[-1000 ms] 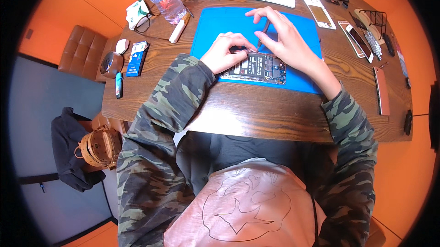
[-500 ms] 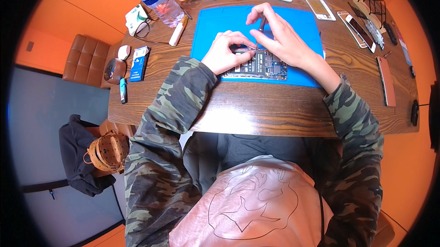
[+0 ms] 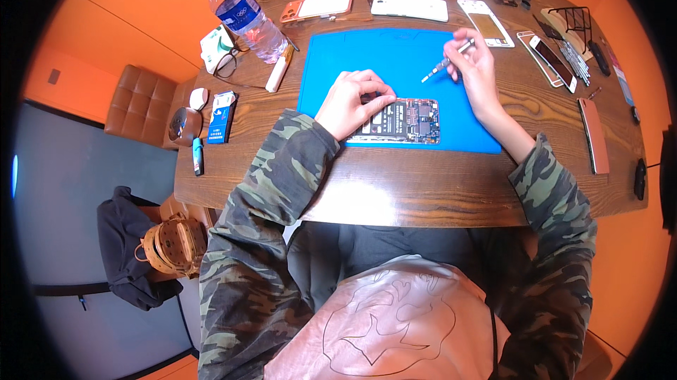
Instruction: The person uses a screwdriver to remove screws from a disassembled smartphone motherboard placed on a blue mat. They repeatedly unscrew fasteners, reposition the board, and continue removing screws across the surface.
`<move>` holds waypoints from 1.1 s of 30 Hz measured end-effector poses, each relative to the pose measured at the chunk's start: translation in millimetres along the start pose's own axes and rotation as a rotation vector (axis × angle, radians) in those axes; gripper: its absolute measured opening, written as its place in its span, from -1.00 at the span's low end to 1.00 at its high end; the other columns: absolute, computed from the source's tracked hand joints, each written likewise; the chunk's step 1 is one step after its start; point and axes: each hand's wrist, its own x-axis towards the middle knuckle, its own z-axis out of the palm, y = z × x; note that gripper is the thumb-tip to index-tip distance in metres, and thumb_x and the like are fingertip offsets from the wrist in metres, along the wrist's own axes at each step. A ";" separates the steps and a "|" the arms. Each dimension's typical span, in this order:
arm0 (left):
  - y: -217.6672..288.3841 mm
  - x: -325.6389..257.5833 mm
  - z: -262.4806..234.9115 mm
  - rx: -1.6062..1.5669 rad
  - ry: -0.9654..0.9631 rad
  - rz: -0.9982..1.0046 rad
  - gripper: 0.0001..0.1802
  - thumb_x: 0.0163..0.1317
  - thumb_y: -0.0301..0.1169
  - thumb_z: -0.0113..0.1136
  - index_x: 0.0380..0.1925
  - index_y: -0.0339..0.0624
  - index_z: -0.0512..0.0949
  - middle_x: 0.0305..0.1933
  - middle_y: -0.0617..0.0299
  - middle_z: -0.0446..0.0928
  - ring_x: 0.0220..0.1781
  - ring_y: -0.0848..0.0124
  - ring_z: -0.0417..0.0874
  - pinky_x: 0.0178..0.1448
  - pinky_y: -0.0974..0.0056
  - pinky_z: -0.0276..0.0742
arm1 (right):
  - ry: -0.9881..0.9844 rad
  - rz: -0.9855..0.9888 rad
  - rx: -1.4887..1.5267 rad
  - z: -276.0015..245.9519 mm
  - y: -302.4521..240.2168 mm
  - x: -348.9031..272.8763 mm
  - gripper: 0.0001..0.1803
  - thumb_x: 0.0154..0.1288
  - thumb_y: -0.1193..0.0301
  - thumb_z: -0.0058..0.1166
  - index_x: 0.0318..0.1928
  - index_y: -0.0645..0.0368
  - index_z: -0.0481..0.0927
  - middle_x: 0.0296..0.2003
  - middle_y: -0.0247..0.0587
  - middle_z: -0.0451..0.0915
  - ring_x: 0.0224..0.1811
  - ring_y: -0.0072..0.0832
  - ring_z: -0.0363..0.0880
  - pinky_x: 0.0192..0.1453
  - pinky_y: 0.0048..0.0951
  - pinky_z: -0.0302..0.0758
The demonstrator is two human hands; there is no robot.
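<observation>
An opened phone (image 3: 427, 123) lies on a blue mat (image 3: 328, 56), its battery and circuit board bare. My left hand (image 3: 350, 101) rests over the phone's left part, thumb and forefinger brought together at its far edge. Whatever sits between those fingertips is hidden. To the right, above the mat, my right hand (image 3: 479, 77) grips a slim screwdriver (image 3: 442, 67). Its tip points down and left, apart from the phone.
A water bottle (image 3: 247, 20), glasses (image 3: 226, 66) and a blue box (image 3: 221, 118) stand or lie left of the mat. Beyond it are a white phone (image 3: 409, 7) and an orange-edged phone (image 3: 324, 6). More phone parts and a pinkish phone (image 3: 594, 137) lie on the right.
My right hand has lifted the screwdriver off the phone and moved right, tilting it. My left hand stays at the phone's far edge. The whole view has shifted slightly.
</observation>
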 end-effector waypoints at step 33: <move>-47.9 65.8 -20.8 0.131 0.225 -0.030 -0.81 0.17 -0.28 0.41 -0.36 -0.16 0.73 -0.30 0.19 0.65 -0.14 0.26 0.56 -0.02 0.19 0.50 | -0.080 0.039 0.050 -15.2 25.3 -4.1 -0.64 0.35 0.48 0.21 0.07 0.17 0.36 -0.35 -0.32 0.55 -0.45 -0.68 0.49 -0.48 -0.67 0.38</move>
